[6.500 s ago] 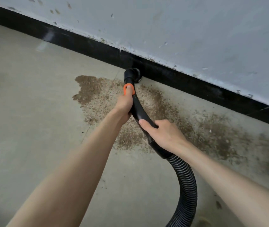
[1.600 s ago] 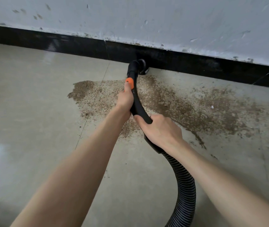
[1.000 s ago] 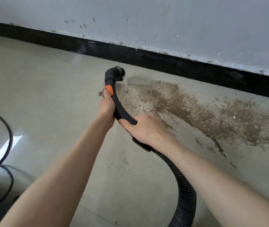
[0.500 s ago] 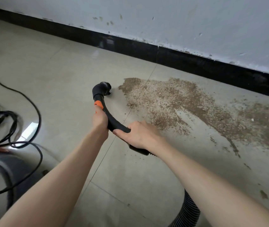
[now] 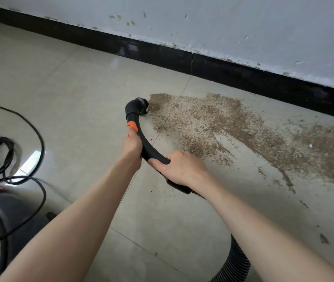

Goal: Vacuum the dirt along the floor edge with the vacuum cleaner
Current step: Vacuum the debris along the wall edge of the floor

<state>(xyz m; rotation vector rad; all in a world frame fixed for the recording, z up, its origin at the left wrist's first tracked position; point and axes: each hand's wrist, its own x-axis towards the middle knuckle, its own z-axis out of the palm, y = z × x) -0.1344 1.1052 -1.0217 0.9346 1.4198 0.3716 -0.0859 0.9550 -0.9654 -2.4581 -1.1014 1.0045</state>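
We hold the nozzle [image 5: 139, 104] down at the dirt's [image 5: 223, 127] left end, out from the skirting [image 5: 243, 76], so suction bites the patch's edge. Our left hand [image 5: 132, 144] wraps the wand [image 5: 150, 149] below its orange band, steering; our right hand [image 5: 180, 168] grips further back, taking the hose's [image 5: 235, 263] weight.

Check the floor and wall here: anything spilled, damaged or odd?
Yes. A wide patch of brown dirt is strewn over the floor tiles beside the black baseboard. The wall paint is chipped just above it. A black cord lies tangled at left.
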